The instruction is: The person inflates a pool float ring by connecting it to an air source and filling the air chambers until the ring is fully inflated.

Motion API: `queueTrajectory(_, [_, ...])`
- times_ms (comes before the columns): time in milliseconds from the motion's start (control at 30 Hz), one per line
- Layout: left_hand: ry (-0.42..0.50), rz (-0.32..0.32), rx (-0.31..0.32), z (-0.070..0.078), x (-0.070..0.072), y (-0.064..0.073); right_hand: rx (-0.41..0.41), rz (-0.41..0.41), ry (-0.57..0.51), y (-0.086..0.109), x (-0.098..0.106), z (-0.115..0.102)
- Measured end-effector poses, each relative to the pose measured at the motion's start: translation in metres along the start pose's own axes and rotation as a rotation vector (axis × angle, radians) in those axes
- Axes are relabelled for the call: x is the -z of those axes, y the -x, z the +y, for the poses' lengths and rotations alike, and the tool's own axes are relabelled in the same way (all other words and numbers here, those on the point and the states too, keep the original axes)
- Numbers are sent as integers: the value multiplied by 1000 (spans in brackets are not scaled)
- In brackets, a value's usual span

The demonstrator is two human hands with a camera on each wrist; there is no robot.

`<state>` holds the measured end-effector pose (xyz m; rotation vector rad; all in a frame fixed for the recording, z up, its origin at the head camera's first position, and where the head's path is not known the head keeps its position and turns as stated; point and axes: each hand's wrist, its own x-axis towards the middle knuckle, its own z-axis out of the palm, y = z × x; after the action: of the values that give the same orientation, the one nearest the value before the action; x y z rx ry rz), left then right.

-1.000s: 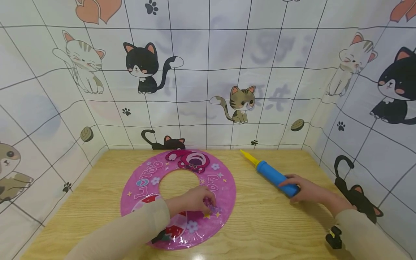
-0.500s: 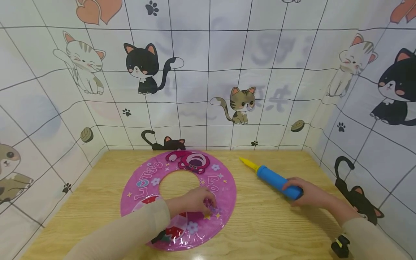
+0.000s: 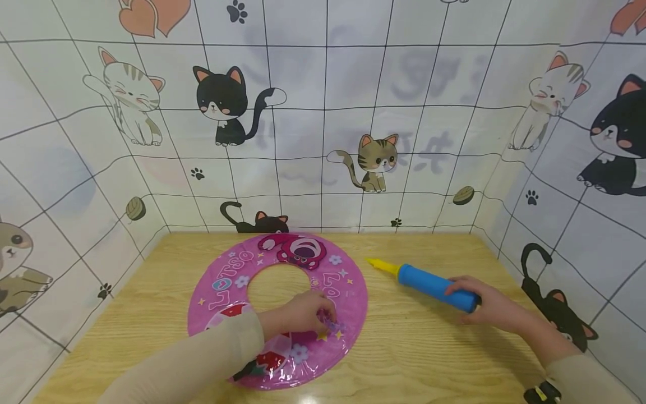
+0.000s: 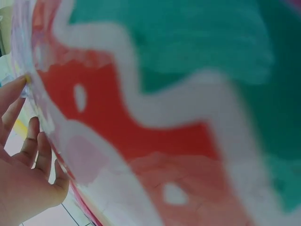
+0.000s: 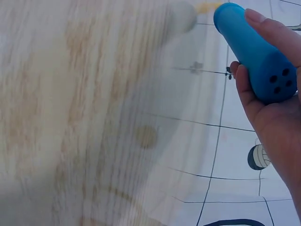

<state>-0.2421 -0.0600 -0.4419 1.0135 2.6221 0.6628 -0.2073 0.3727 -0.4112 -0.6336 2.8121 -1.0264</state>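
A pink swim ring [image 3: 353,292], printed with a bear, strawberries and flowers, lies on the table. My left hand [image 3: 305,312] reaches across its hole and pinches a small clear valve [image 3: 334,326] on the ring's right side. In the left wrist view, the ring's strawberry print [image 4: 94,94] fills most of the frame beside the left hand [image 4: 33,174]. My right hand [image 3: 492,307] grips the rear end of a blue hand pump [image 3: 429,285]. The pump's yellow nozzle [image 3: 383,266] points left at the ring, a short gap from its edge. Round holes mark the pump's end cap [image 5: 277,81].
The wooden table [image 3: 404,359] backs onto a white gridded cloth wall [image 3: 303,140] with printed cats. Similar side walls [image 3: 570,224] close in left and right. A black band with a yellow detail [image 3: 542,393] sits at my right wrist.
My right hand has shifted slightly right and down. The pump has turned flatter, its nozzle tip swinging down and left towards the ring. The left hand and ring have stayed put.
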Motion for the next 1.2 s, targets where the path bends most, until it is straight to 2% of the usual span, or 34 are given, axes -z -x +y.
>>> queueTrajectory(233, [-79,47,-65,-1,-3,2,102,68,-32,9,0,-3])
queueTrajectory(433, [-144,41,-69,-1,-3,-1,158,136,5,16,2,-8])
queueTrajectory(600, [-196,17,-57,4,0,-2,146,191,39,25,7,-13])
queueTrajectory(800, [-212,-9,-29,6,2,-5,199,237,-30,36,15,-20])
queueTrajectory(1033, [-215,-12,-49,4,1,-4,135,278,-109,51,24,-37])
queueTrajectory(1200, [-250,-12,-91,3,1,-4,128,289,-157,59,27,-47])
